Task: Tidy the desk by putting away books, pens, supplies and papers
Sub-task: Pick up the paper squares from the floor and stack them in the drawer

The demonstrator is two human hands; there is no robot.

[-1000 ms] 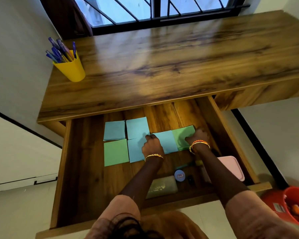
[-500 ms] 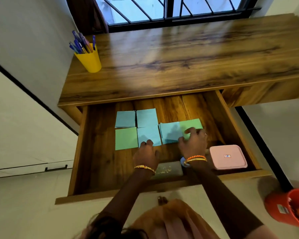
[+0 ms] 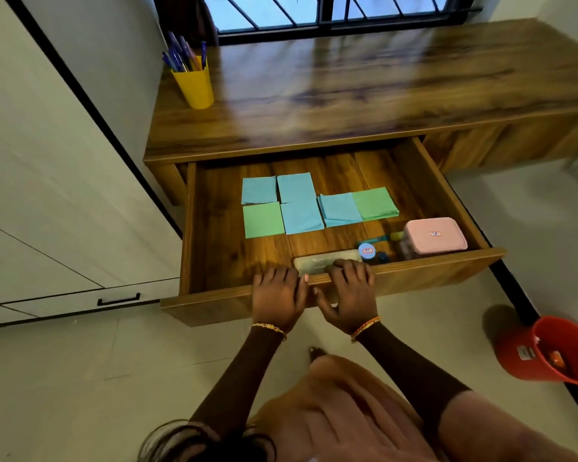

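A yellow cup (image 3: 194,84) of blue pens (image 3: 181,56) stands on the wooden desk top (image 3: 364,91), behind and left of the open drawer (image 3: 214,261); inside the drawer, toward its back, six sticky-note pads lie flat, four blue pads (image 3: 296,187) and two green ones (image 3: 263,220), edges touching or nearly so; the left hand (image 3: 277,295) lies palm-down over the drawer's front rail, fingers curled over the top edge, thumb stretched toward the other hand, gripping only the rail; the right hand (image 3: 349,291) sits just beside it in the same way, its fingertips (image 3: 342,265) reaching over the rail to a clear case (image 3: 317,263) just inside; further right in the drawer, a small blue-lidded jar (image 3: 367,252), then a pink box (image 3: 434,235) in the front right corner; an orange bucket (image 3: 554,351) sits on the floor right of the drawer.
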